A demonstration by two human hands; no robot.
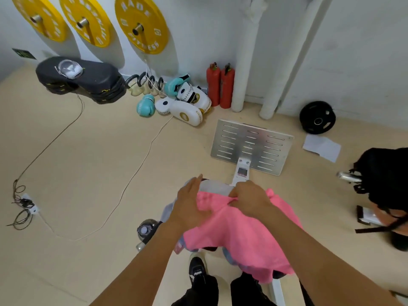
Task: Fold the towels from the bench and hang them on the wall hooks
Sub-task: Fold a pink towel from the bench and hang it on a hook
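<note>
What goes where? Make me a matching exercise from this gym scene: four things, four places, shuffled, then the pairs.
Things:
1. pink towel
2. fire extinguishers
3. black weight plate
4. yellow plates

Places:
A. mounted high on the wall
B. leaning against the wall, far right
C. under both hands
D. standing beside the white pipes

Pairs: 1-C, 2-D, 3-B, 4-A

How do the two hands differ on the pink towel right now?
The left hand lies flat with straight fingers on the pink towel, while the right hand has curled fingers pinching the towel's far edge. The left hand's fingertips reach past the pink cloth over the pale bench; the right hand's stay bunched at the fold. Both rest on the same towel, side by side at its far end.
</note>
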